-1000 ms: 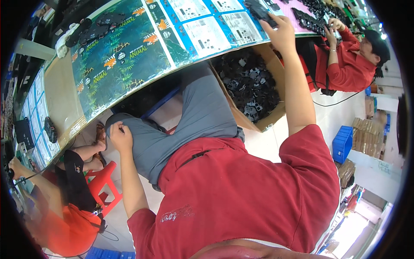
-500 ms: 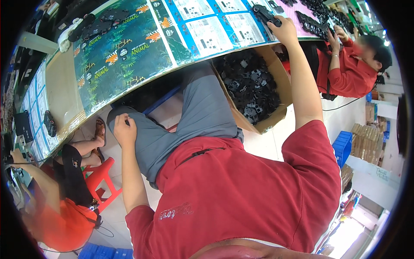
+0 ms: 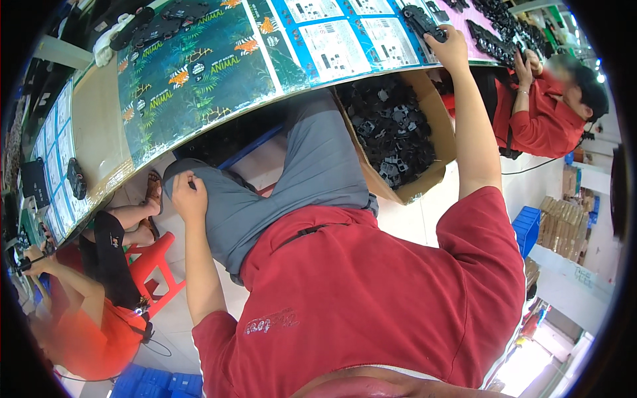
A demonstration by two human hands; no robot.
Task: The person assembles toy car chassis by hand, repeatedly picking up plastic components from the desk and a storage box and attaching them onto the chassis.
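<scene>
Resting on my left thigh, my left hand (image 3: 191,197) has its fingers curled around a small black piece (image 3: 192,182), mostly hidden by them. My right arm reaches out over the table at the upper right. There my right hand (image 3: 448,50) is closed on the near end of a long black plastic part (image 3: 419,21), which lies on the printed blue-and-white sheets (image 3: 332,50). My fingers partly cover that end.
Under the table edge, an open cardboard box (image 3: 434,132) holds many black plastic pieces (image 3: 388,129). More black parts (image 3: 176,20) lie at the table's far left, beside a white cloth (image 3: 109,43). Co-workers sit left and right; a red stool (image 3: 156,268) stands at left.
The whole view has shifted slightly. Both my hands keep nearly the same place and grip. At left, the co-worker's arm has moved a little.
</scene>
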